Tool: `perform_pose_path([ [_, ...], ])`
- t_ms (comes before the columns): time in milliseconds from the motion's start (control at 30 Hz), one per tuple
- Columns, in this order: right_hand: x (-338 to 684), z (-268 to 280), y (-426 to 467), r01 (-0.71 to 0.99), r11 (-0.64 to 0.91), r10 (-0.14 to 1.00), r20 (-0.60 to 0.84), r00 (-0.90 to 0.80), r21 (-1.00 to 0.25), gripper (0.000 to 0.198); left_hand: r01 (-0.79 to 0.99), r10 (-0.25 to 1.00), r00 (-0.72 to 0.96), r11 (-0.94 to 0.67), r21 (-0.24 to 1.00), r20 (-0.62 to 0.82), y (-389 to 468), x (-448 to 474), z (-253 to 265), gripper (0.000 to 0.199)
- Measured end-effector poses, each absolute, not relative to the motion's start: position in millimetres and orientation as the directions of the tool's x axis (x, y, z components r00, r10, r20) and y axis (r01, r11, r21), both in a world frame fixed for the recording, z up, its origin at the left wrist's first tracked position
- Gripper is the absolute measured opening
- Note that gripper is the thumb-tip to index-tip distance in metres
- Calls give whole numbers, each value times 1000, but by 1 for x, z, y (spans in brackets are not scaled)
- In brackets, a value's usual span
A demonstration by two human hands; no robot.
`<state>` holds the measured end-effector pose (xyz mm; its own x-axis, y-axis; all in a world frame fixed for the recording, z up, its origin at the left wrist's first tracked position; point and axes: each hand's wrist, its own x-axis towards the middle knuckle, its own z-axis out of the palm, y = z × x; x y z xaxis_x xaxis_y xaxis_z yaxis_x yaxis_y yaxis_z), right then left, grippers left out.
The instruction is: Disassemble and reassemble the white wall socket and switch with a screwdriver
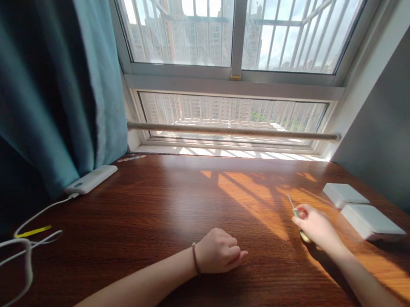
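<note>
On my feed I'm seeing the right hand pinching a slim tool between thumb and fingers, right of the frame's centre. Its thin metal shaft is pointing toward the upper left, its pale handle is running into the grip, and a yellowish end is showing below the fingers. The left hand is resting at lower centre, fingers curling closed; I'm unable to tell whether it's enclosing anything.
</note>
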<state>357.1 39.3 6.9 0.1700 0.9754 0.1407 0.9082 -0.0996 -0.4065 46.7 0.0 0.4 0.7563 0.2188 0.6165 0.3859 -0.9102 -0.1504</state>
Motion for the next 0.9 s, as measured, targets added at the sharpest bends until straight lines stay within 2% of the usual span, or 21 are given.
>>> perform_pose_path([
  [100,319,1,23,903,17,997,80,19,-428,14,376,206,766,-912,-166,609,1,47,-1,39],
  [233,300,2,8,911,153,987,111,-119,-383,14,374,200,764,-912,-168,613,1,46,-1,38],
  [600,299,7,5,962,88,994,87,-67,-258,20,375,201,764,-912,-169,613,1,47,-1,38],
  [900,299,9,1,965,109,993,73,-94,-240,29,377,200,784,-906,-194,588,0,47,0,38],
])
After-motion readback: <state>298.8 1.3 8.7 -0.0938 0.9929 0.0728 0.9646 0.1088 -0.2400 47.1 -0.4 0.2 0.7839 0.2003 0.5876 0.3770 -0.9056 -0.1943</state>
